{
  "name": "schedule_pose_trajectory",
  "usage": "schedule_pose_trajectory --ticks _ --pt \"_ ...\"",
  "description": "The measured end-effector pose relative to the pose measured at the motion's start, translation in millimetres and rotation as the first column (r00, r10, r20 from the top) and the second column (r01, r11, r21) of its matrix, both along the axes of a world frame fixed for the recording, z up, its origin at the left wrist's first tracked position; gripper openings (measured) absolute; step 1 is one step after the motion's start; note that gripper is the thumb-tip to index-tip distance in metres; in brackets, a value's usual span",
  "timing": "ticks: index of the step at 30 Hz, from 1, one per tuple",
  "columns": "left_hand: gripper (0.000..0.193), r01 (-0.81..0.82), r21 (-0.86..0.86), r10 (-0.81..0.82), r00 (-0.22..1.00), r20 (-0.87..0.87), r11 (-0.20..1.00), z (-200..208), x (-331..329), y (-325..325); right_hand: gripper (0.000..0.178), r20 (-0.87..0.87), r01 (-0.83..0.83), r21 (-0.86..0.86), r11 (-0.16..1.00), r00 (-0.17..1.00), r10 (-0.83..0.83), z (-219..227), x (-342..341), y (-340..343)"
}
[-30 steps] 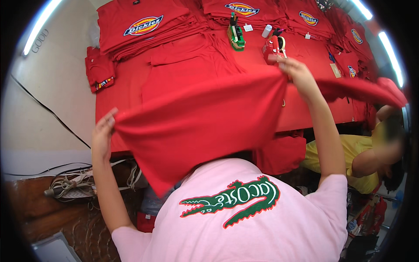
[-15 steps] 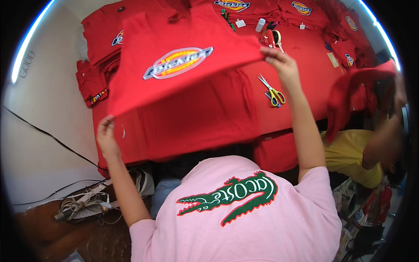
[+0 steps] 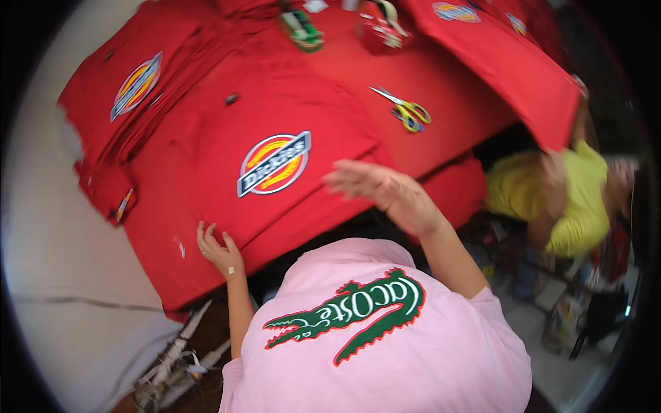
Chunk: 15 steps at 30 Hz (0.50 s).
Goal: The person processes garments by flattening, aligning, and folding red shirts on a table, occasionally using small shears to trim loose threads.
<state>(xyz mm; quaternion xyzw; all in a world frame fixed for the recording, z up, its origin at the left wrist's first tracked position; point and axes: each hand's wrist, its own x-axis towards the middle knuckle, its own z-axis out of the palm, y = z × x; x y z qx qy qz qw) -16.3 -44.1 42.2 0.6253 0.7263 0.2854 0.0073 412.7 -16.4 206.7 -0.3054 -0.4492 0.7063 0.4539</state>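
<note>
A red shirt (image 3: 213, 155) with a printed oval emblem lies spread on the red-covered table in front of me. My left hand (image 3: 220, 253) rests at the shirt's near left edge, its fingers apart and holding nothing. Over the near right part of the shirt is my right hand (image 3: 382, 193), slightly blurred, with its fingers stretched out and nothing in them. Whether the right palm touches the cloth I cannot tell.
Yellow-handled scissors (image 3: 410, 113) lie right of the shirt. Beyond are a green tool (image 3: 301, 29) and a red tape dispenser (image 3: 381, 31). Folded red shirts (image 3: 131, 55) are stacked at left. At right, a person in yellow (image 3: 578, 199) holds up another red shirt (image 3: 509, 69). Cables (image 3: 179, 375) lie below left.
The red shirt, held up by both my hands before, now lies on the table, let go. My right hand has come down and left. The person at right has spread their shirt out over the table.
</note>
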Motion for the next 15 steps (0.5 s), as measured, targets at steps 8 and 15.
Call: schedule_pose_trajectory --ticks 8,15 --pt "0.052 0.111 -0.113 -0.133 0.967 -0.216 0.987 -39.3 -0.4 25.6 0.098 -0.65 -0.333 0.395 0.856 0.558 0.516 120.5 -33.2 -104.9" --pt "0.054 0.095 -0.106 -0.125 0.939 -0.319 0.99 -56.0 -14.3 21.5 0.079 -0.521 0.268 0.436 0.859 0.853 -0.002 124.5 -5.1 -194.4"
